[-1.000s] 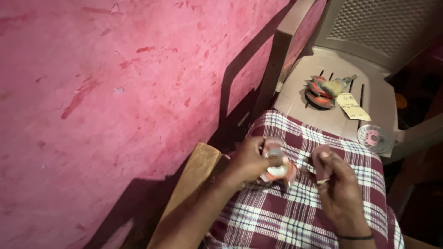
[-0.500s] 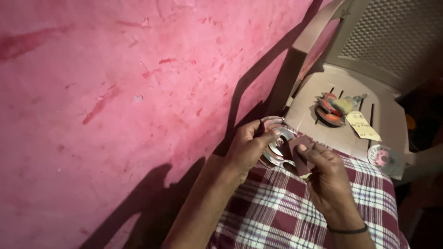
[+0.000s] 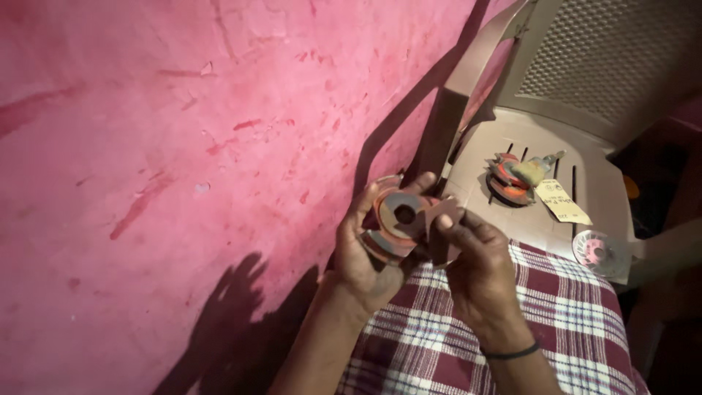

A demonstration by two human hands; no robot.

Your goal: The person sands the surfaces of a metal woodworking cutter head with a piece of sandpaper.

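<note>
My left hand is raised in front of me and grips a small stack of round flat discs, grey and orange with a hole in the middle. My right hand is beside it, its thumb and fingers pinching a small brownish card piece that touches the front disc. Both hands hover above the red and white checked cloth on my lap.
A beige plastic chair stands ahead with a pile of coloured discs, a yellowish paper tag and a clear packet with a disc on its seat. A pink wall fills the left.
Both hands have lifted from my lap up toward the camera with the discs. The view has shifted closer to the chair seat.
</note>
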